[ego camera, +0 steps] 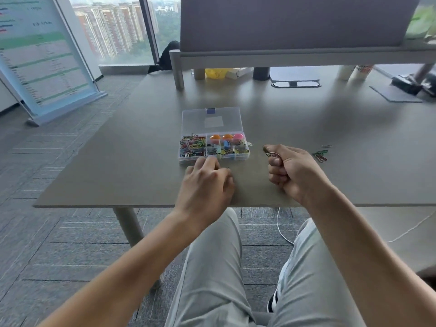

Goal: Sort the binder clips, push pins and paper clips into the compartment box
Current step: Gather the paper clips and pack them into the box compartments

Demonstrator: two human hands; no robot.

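We take the compartment box as our landmark: it sits open on the table, its lid laid flat on the far side, with paper clips filling the left cells, round push pins in the far middle and right cells, and binder clips in the near ones. Our right hand hovers just right of the box, fingers curled into a loose fist, thumb and forefinger pinching a small bunch of paper clips that sticks out toward the box. Our left hand rests on the table just in front of the box's near edge, fingertips bunched together and touching the table beside the near wall; we cannot tell whether they pinch anything. More loose paper clips lie well to the right of the box, beyond the right hand, with a single one a bit farther off. Risks as we judge them: the bunch is held only at one end, so a clip may slip out on the way over; the cells are small and already full, so clips may spill into the neighbouring binder clip cell; the left hand may nudge the light box; the far clips may get missed.
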